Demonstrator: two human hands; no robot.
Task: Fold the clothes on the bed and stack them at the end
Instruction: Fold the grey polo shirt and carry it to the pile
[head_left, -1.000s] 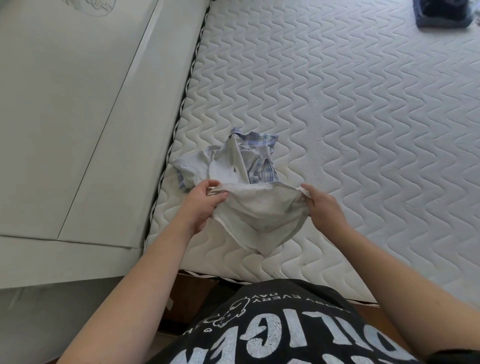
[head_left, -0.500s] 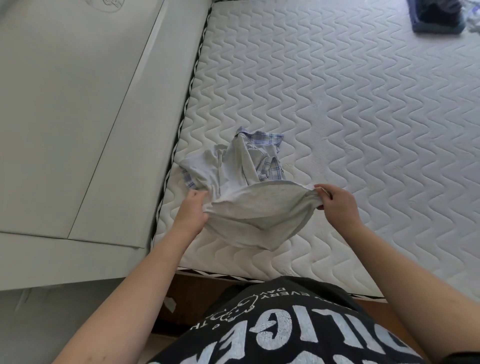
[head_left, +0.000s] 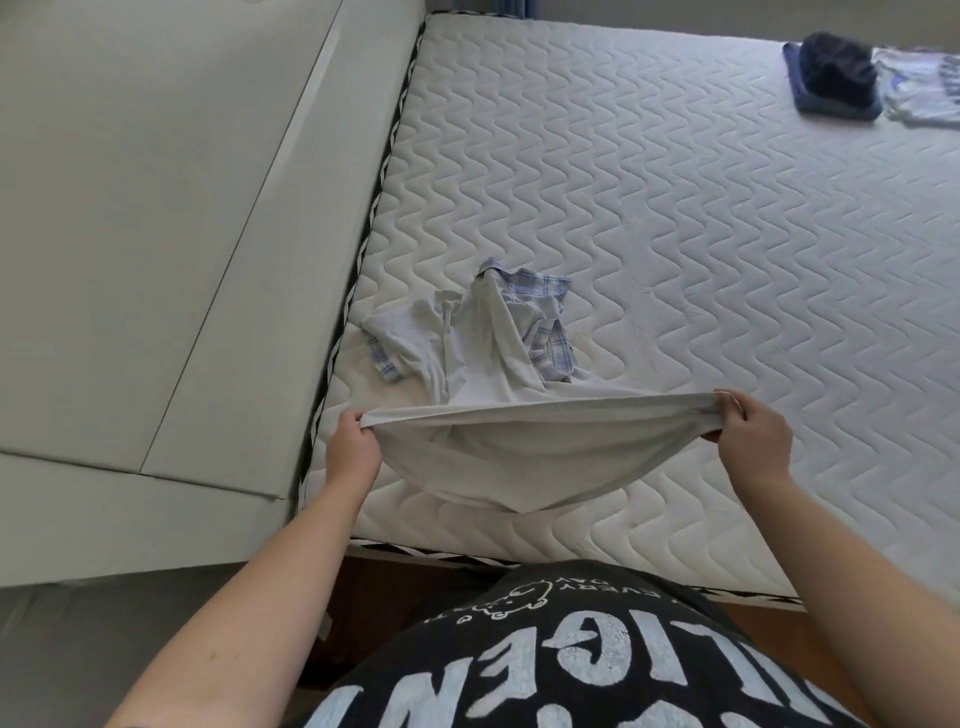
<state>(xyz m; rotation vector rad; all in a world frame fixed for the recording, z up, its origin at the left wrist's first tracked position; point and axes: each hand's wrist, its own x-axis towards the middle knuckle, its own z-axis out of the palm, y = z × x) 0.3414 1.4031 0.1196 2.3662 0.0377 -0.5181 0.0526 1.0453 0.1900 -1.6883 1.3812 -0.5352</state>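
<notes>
Grey cotton shirt with plaid-trimmed sleeves and collar (head_left: 498, 379) lies at the near left corner of the white quilted mattress (head_left: 675, 218), its hem stretched taut between my left hand (head_left: 356, 439) and my right hand (head_left: 748, 431), each pinching one end. Folded dark blue clothes (head_left: 831, 78) and a pale garment (head_left: 919, 88) sit at the mattress's far right corner.

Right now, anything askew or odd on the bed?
Nothing damaged or spilled. The grey garment is only stretched between the left hand and right hand, its far part still bunched up on the mattress.
</notes>
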